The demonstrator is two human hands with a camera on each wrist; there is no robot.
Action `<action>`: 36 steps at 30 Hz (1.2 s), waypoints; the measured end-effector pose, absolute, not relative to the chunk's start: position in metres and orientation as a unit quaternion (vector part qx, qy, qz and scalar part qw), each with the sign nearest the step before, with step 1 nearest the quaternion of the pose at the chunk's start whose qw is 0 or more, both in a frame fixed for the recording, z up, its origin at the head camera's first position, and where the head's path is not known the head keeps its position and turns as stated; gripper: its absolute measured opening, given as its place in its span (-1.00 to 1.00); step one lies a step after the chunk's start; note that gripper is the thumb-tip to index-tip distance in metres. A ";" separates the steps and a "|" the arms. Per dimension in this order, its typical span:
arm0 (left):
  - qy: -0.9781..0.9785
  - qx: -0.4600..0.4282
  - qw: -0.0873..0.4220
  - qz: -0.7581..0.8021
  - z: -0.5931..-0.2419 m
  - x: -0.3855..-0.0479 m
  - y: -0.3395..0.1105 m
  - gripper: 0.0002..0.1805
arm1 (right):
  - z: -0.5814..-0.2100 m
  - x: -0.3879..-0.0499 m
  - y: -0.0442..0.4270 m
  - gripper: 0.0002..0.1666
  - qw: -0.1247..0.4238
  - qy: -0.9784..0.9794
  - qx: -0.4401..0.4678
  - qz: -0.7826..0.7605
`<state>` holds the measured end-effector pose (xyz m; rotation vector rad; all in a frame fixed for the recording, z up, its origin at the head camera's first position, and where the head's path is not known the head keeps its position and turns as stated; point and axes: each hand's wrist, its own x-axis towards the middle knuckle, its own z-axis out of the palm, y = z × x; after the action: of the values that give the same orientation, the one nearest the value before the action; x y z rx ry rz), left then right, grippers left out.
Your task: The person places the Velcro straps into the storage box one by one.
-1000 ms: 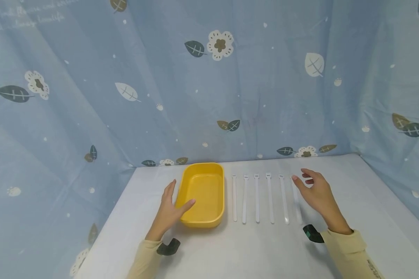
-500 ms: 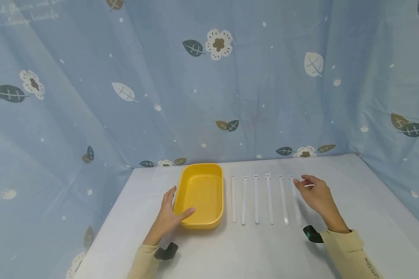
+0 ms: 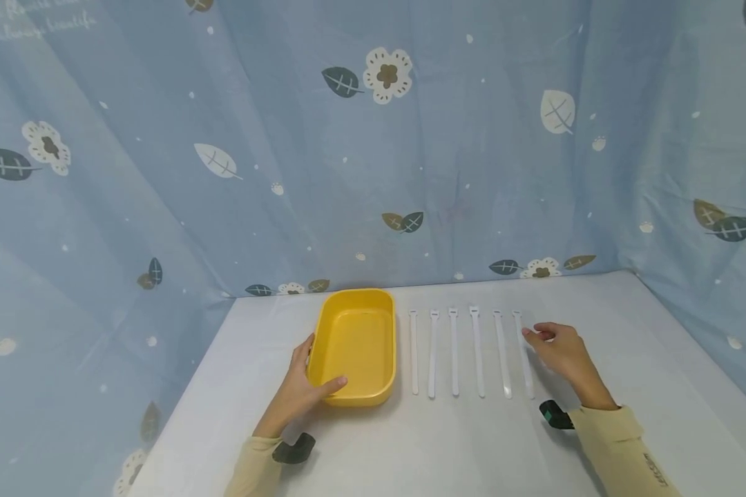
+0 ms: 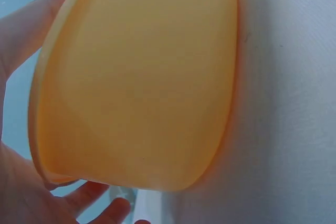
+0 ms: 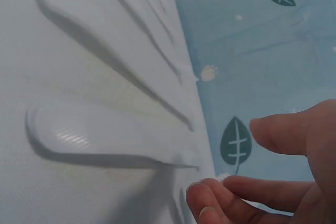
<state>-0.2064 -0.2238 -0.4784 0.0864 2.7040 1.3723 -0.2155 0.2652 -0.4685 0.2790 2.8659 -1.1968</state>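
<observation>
A yellow plastic tray point(image 3: 360, 352) with raised walls stands left of the table's middle. My left hand point(image 3: 295, 395) is at its near left corner, fingers along the left wall and thumb over the near rim. In the left wrist view the tray's wall point(image 4: 142, 87) lies between thumb and fingers; firm contact cannot be told. To the right, several narrow white strips lie side by side, each with a squared head at the far end. My right hand point(image 3: 564, 355) is beside the rightmost strip point(image 3: 526, 366); the right wrist view shows a gap between thumb and fingertips, nothing held.
A white cloth covers the table point(image 3: 447, 442). Behind and to the sides hangs a blue curtain point(image 3: 323, 207) with leaf and flower prints. Dark wrist-worn devices point(image 3: 294, 449) sit under both forearms.
My right hand has come slightly nearer the front, beside the rightmost strip, its thumb and fingers closer together. My left hand has moved closer around the tray's corner. The view has shifted slightly.
</observation>
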 end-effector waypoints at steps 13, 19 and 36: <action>0.885 0.029 0.070 0.460 -0.483 -0.204 -0.227 0.39 | -0.479 -0.219 0.263 -0.35 0.024 0.924 0.098 -0.368; 0.882 0.036 0.074 0.464 -0.484 -0.205 -0.229 0.44 | -0.480 -0.220 0.260 -0.36 0.023 0.924 0.096 -0.370; 0.875 0.062 0.074 0.474 -0.489 -0.204 -0.232 0.47 | -0.481 -0.219 0.258 -0.32 0.025 0.922 0.084 -0.378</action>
<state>-0.2036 -0.2318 -0.4885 0.1856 2.6259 1.4236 -0.2191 0.2584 -0.4811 0.2598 2.8508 -1.1690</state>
